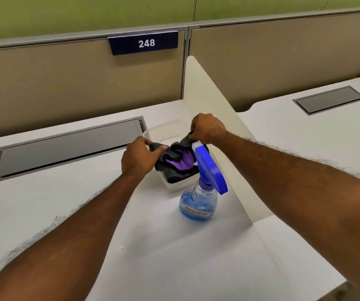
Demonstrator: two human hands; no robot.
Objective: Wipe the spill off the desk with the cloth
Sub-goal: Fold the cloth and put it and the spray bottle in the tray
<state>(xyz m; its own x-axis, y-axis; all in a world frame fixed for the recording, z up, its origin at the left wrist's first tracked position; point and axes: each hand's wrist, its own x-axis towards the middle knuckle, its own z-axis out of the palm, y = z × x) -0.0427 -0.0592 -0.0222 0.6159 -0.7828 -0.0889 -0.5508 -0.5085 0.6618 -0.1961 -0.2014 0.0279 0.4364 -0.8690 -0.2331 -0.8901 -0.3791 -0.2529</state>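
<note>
A grey and purple cloth (pixel 178 162) hangs bunched over a clear plastic tub (pixel 163 129) at the back right of the white desk (pixel 66 213). My left hand (pixel 138 158) pinches the cloth's left edge. My right hand (pixel 207 128) grips its upper right corner. Both hands hold it just above the tub. A small faint wet mark (pixel 120 248) shows on the desk near the front; I cannot tell more about it.
A spray bottle (pixel 198 203) with blue liquid and a blue trigger head stands just in front of the tub. A grey cable hatch (pixel 66 148) is set into the desk at left. A white divider panel (pixel 213 118) bounds the desk at right, with beige partitions behind.
</note>
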